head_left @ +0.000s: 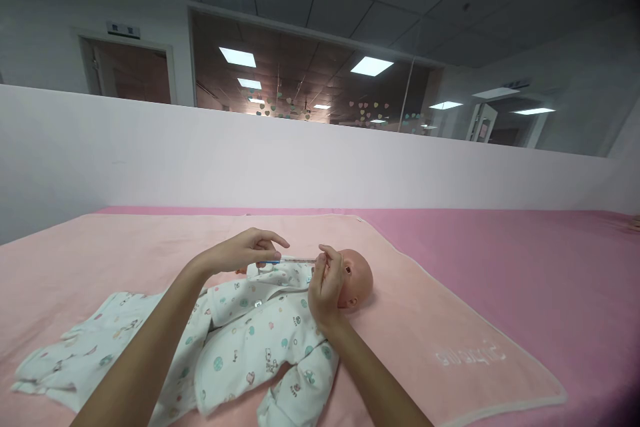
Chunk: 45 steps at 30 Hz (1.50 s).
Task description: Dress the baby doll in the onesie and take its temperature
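Observation:
A thin see-through stick with a blue end, which looks like a glass thermometer (300, 260), lies level between my hands above the doll's chest. My left hand (250, 249) pinches the blue end between thumb and fingers, its index finger stretched out. At the other end, my right hand (327, 280) has its fingers closed on the tip, close by the doll's face. The baby doll (360, 277) lies on its back, its head to the right. It wears a white printed outfit (250, 347), whose front looks loose. My right wrist covers part of its neck and shoulder.
Beneath the doll is a peach blanket (415, 320) with a pale edge and raised lettering, over a pink sheet (525, 267). A white padded wall (300, 160) runs along the back. Above it are glass, a door and ceiling lights.

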### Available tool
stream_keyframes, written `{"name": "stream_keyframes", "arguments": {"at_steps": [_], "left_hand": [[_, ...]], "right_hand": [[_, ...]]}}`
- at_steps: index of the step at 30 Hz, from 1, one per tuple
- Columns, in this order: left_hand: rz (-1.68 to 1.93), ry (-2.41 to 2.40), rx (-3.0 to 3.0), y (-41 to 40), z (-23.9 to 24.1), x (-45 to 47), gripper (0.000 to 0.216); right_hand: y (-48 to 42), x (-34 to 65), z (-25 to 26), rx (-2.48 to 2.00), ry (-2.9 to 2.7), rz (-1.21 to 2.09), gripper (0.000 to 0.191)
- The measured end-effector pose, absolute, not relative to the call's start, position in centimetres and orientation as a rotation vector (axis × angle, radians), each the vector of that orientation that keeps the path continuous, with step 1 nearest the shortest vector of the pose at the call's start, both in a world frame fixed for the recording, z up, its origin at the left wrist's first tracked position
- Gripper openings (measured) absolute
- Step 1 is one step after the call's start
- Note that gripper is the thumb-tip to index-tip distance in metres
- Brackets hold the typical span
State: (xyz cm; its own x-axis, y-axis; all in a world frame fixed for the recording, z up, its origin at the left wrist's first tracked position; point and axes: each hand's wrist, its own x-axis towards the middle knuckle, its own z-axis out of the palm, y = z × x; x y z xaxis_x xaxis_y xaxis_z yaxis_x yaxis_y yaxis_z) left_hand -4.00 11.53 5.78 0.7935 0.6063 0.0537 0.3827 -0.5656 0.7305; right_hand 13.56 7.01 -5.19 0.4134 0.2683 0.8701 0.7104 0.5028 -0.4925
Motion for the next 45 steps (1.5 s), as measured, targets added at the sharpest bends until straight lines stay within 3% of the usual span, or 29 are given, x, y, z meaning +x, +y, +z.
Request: {"name": "stream_keyframes", "arguments": {"at_steps": [40, 45], "left_hand": [[0.377, 0.735, 2.212, 11.5, 5.7, -4.2, 0.049], [0.617, 0.733, 2.123, 11.2, 5.6, -2.5, 0.051]], "right_hand": [[7.0, 13.6, -5.1, -1.041, -1.147, -0.307, 0.020], [5.7, 15.3, -2.1, -1.079, -0.961, -0.248, 0.022]]}}
